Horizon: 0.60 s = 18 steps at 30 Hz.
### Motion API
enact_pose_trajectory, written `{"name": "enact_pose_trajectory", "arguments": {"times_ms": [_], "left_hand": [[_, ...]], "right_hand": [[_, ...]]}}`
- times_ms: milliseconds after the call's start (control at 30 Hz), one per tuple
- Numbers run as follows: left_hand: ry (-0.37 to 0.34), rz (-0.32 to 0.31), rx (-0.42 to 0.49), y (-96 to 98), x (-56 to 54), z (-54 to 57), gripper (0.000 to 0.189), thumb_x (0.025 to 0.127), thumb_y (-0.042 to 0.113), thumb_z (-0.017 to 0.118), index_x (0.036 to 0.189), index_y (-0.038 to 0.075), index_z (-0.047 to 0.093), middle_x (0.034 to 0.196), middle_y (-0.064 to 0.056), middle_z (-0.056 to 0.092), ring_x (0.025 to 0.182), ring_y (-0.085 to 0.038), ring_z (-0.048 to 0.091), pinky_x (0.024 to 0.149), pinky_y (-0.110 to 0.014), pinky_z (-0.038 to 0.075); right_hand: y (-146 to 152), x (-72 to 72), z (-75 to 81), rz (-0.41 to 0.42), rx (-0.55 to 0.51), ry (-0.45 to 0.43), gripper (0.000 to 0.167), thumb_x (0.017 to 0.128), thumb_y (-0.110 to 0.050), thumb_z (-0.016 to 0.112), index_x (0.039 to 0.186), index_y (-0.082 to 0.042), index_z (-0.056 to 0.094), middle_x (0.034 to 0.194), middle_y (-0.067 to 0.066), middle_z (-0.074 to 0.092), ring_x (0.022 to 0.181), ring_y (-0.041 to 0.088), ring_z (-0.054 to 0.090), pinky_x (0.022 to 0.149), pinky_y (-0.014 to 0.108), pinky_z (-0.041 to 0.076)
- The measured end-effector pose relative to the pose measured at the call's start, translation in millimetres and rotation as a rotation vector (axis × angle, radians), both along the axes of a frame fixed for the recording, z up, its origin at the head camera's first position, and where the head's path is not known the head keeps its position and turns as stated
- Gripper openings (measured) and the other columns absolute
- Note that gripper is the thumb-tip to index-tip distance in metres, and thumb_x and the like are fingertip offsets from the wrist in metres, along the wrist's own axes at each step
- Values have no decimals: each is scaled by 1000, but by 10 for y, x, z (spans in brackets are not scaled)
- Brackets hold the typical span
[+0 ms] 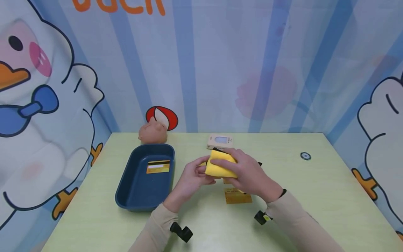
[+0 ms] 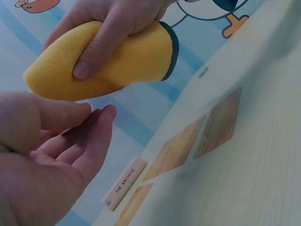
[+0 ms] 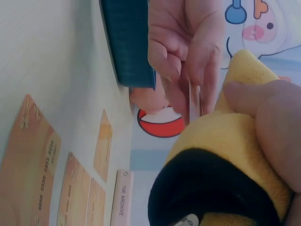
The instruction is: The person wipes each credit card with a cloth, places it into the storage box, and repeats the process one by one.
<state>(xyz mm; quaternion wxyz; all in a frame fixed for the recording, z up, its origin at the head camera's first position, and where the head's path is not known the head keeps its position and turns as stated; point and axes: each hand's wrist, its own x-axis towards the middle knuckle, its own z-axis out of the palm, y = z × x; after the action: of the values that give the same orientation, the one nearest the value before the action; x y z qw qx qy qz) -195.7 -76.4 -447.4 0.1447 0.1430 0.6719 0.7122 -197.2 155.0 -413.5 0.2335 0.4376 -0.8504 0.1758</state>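
Yellow pouch (image 2: pixel 138 60) is up off the table (image 1: pixel 327 203), just right of center in the head view. Right hand (image 1: pixel 253 175) has it. Right grip: clamped on the pouch, thumb on one side, fingers round the other, digging into the soft body. Dark-lined mouth faces bottom of frame in the right wrist view, small round pale bit at its lower edge. Pointed end is off toward the left hand (image 1: pixel 190 175).

Left grip: thumb and fingertips together, pinching a thin strip (image 3: pixel 193 106). It's edge-on in the right wrist view, right beside the pouch; can't tell what it is from that angle, or whether it touches the pouch.

Several gold cards (image 1: pixel 238 196) lie flat on the table, lower center-right in the head view, partly under the hands there. Exact count unclear, hands block some.

Blue tray (image 1: pixel 141 196) sits left of center, one tray card (image 1: pixel 158 167) inside near its right wall, dark stripe along the card's top edge. Pig figure (image 1: pixel 153 133) just behind the tray. Pale box (image 1: pixel 220 141) marked "THE ARCHIVE" stands near the table's back edge, just past the hands. Round chip (image 1: pixel 305 156) well apart, right side of frame. Duck-print backdrop (image 1: pixel 217 63) behind everything.
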Motion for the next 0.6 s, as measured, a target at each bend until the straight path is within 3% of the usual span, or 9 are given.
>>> {"name": "enact_pose_trajectory", "arguments": {"times_ms": [133,367,600], "left_hand": [[-7,-1,-10,21,-6,-7,73,95,-10,69,160,7,42,141,-22,65,117,-34,71,94,-41,61],[79,-5,-29,31,-3,20,66,92,-12,72,152,6,51,139,-17,63,120,-30,68,95,-39,61],[128,-9,-38,7,13,6,67,90,-15,71,151,6,51,135,-18,65,114,-26,69,93,-35,61]], "right_hand": [[-57,-9,-6,27,6,5,66,79,-13,92,138,-27,67,135,19,60,113,36,64,81,50,60],[-131,-15,-20,51,29,17,59,83,-20,91,137,-26,69,132,19,62,117,35,63,82,50,60],[-172,10,-65,29,43,-21,53,88,-33,87,138,-28,69,131,16,63,116,34,63,82,48,59]]}}
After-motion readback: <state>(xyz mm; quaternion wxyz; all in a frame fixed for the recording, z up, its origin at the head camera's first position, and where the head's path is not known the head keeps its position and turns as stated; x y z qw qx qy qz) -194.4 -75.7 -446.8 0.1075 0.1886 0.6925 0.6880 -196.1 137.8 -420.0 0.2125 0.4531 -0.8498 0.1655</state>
